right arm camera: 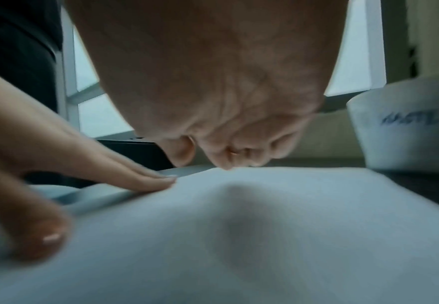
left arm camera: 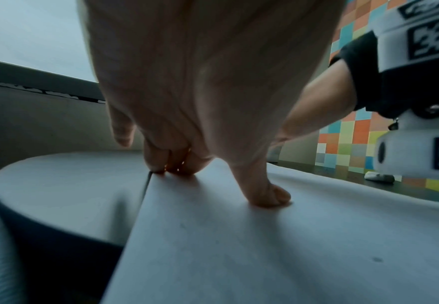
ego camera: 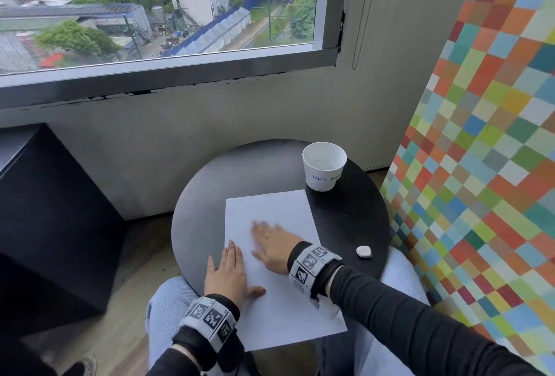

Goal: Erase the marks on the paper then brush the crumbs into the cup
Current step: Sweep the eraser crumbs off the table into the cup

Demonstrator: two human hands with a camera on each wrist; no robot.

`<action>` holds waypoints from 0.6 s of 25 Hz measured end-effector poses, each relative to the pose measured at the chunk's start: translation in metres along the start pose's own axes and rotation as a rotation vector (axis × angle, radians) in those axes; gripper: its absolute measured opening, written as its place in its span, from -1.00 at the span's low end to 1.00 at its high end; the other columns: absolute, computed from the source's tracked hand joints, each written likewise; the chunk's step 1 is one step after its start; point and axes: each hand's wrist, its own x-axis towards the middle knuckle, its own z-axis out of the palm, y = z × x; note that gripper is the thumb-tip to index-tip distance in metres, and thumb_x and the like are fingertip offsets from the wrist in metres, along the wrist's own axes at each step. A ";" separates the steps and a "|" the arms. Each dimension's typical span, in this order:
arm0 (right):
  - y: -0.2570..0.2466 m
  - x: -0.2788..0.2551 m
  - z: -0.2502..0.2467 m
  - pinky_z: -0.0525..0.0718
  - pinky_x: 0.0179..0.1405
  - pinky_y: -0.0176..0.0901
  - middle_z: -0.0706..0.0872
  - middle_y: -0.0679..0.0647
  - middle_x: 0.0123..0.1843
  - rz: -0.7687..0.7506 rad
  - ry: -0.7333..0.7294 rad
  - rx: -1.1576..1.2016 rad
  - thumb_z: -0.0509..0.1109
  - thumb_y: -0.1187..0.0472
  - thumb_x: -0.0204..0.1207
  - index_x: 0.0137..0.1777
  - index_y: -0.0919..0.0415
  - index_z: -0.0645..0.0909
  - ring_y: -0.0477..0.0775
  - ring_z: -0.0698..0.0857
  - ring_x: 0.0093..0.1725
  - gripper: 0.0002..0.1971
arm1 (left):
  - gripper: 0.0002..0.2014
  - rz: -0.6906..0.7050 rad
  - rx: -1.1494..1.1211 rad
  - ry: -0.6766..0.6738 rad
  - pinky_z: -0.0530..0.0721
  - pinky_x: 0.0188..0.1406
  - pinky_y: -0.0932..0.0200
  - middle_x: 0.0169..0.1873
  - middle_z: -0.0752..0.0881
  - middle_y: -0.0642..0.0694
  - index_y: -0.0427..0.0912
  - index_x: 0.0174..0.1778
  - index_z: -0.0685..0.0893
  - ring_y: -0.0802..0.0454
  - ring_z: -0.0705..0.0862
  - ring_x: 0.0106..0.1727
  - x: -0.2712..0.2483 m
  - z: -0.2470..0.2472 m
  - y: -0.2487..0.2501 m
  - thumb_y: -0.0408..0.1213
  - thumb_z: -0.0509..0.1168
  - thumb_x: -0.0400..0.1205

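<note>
A white sheet of paper lies on the round black table, its near part hanging over the table's front edge. My left hand lies flat on the paper's left edge, fingers straight, thumb pressed on the sheet. My right hand rests flat on the middle of the paper, its fingers blurred by motion; it holds nothing. A white paper cup marked "WASTE" stands beyond the paper's far right corner. A small white eraser lies on the table right of the paper.
The table stands close under a window wall. A dark cabinet is at the left and a multicoloured checked panel at the right. My knees in light jeans sit under the table's front edge.
</note>
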 end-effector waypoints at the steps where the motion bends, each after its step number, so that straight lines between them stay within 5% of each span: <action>1: -0.006 -0.006 -0.001 -0.11 0.67 0.08 -0.15 0.13 0.73 -0.089 -0.054 -0.005 -0.10 -0.06 0.75 0.69 0.29 -0.14 0.10 -0.10 0.70 -0.36 | 0.07 -0.004 0.006 -0.001 -0.11 0.70 -0.21 0.72 -0.27 -0.24 -0.36 0.70 -0.29 -0.06 -0.19 0.75 0.000 0.001 0.000 0.42 -0.02 0.62; 5: 0.023 -0.001 -0.014 -0.18 0.66 0.01 -0.21 0.06 0.72 0.152 0.084 -0.018 -0.19 -0.16 0.72 0.69 0.28 -0.17 0.02 -0.16 0.70 -0.31 | 0.05 -0.065 -0.016 -0.020 -0.16 0.69 -0.26 0.73 -0.25 -0.21 -0.34 0.70 -0.29 -0.06 -0.19 0.75 0.000 0.002 0.001 0.43 -0.03 0.62; 9: -0.010 -0.003 0.003 -0.14 0.66 0.08 -0.17 0.07 0.73 -0.166 -0.005 -0.022 -0.16 -0.14 0.73 0.68 0.21 -0.21 0.07 -0.13 0.70 -0.34 | 0.09 -0.086 0.060 -0.015 -0.20 0.66 -0.32 0.73 -0.21 -0.25 -0.37 0.70 -0.26 -0.10 -0.13 0.76 0.000 0.001 0.005 0.47 -0.05 0.59; 10: -0.008 -0.004 0.007 -0.12 0.67 0.11 -0.17 0.07 0.73 -0.144 -0.026 0.000 -0.17 -0.18 0.72 0.67 0.17 -0.28 0.09 -0.13 0.70 -0.32 | 0.10 -0.088 0.064 -0.012 -0.20 0.66 -0.32 0.73 -0.20 -0.26 -0.37 0.70 -0.25 -0.11 -0.11 0.76 0.001 0.001 0.004 0.48 -0.05 0.59; 13: 0.026 -0.002 -0.005 -0.18 0.67 0.04 -0.23 0.17 0.71 0.324 0.086 0.054 -0.14 -0.26 0.67 0.66 0.31 -0.29 0.14 -0.19 0.70 -0.19 | 0.10 -0.092 0.055 -0.005 -0.20 0.67 -0.32 0.73 -0.18 -0.25 -0.38 0.71 -0.23 -0.11 -0.09 0.75 0.001 0.001 0.004 0.46 -0.02 0.59; 15: 0.027 -0.007 -0.013 -0.22 0.66 0.04 -0.26 0.23 0.70 0.388 0.077 0.025 -0.12 -0.27 0.67 0.65 0.40 -0.25 0.16 -0.22 0.69 -0.15 | 0.10 -0.097 0.058 -0.006 -0.21 0.67 -0.31 0.73 -0.17 -0.26 -0.38 0.71 -0.23 -0.11 -0.08 0.75 0.002 0.001 0.004 0.46 -0.01 0.59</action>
